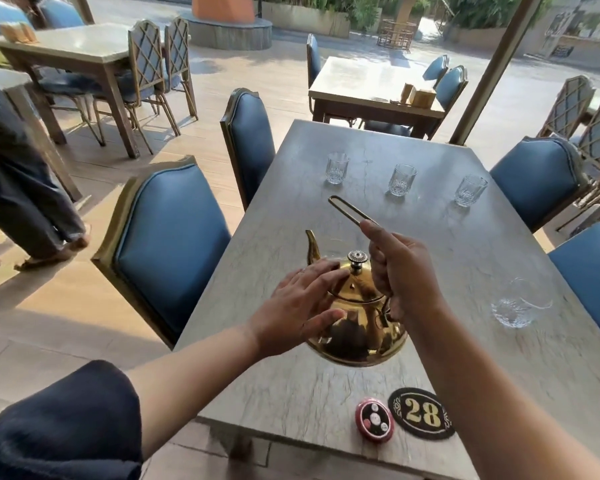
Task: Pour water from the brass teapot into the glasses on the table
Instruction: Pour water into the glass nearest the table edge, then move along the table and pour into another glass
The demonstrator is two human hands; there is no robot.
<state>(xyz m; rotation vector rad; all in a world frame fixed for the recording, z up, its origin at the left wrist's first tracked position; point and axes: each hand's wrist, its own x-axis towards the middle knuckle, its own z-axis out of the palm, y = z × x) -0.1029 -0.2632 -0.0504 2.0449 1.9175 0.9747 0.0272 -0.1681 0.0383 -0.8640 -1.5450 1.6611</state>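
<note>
The brass teapot (357,327) stands on the grey stone table (326,386), spout pointing away to the left. My right hand (400,271) is closed around its long loop handle (347,210), which tilts up and away. Fingers spread, my left hand (302,306) rests flat on the pot's lid and left shoulder. Three cut glasses stand in a row farther up the table: left glass (336,168), middle glass (401,180), right glass (470,190). A fourth glass (515,304) sits near the right edge. Another glass seems partly hidden behind the spout.
Blue padded chairs (174,244) line both sides of the table. A number plaque "28" (421,413) and a red call button (374,421) lie near the front edge. A person's legs (25,188) are at the far left. Other tables stand behind.
</note>
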